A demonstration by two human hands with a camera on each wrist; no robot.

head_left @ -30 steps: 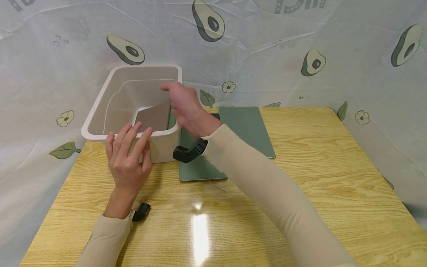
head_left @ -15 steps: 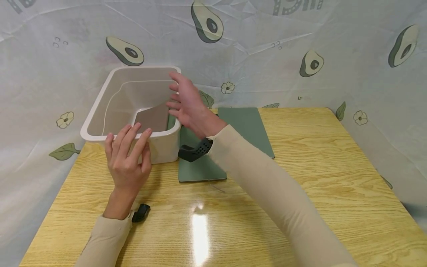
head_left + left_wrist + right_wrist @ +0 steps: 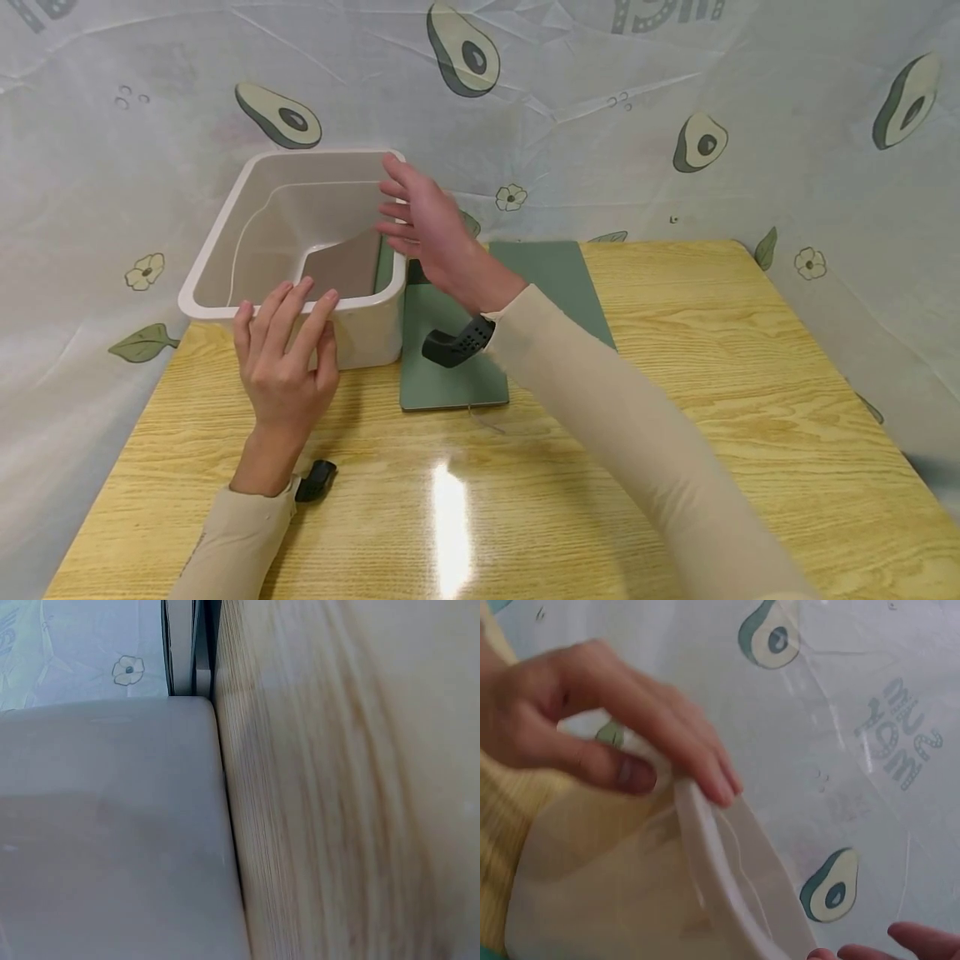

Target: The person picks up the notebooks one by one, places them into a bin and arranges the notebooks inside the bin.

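Note:
My left hand [image 3: 288,367] grips the front rim of a deep off-white plastic bin [image 3: 367,333], its fingertips over the rim and the thumb on the outer wall. That hand also appears at the upper left of the right wrist view. My right hand [image 3: 442,225] hovers by the bin's right rim, holding nothing, fingers extended toward the opening. Only its fingertips [image 3: 922,937] show in the right wrist view. Inside the bin, a green flat piece [image 3: 385,268] lies along the right wall beside a grey-brown flat area [image 3: 341,265]. The left wrist view shows the bin's outer wall [image 3: 112,825].
To the bin's right, a green-covered book [image 3: 457,375] with a thin ribbon lies on the wooden table [image 3: 675,400]. Another flat green-covered item [image 3: 555,283] lies farther right, partly behind my right forearm. An avocado-print sheet [image 3: 585,100] hangs behind the table.
My right hand has come up and right, out from over the bin's opening, and its fingers have straightened. The left hand and bin have stayed in place.

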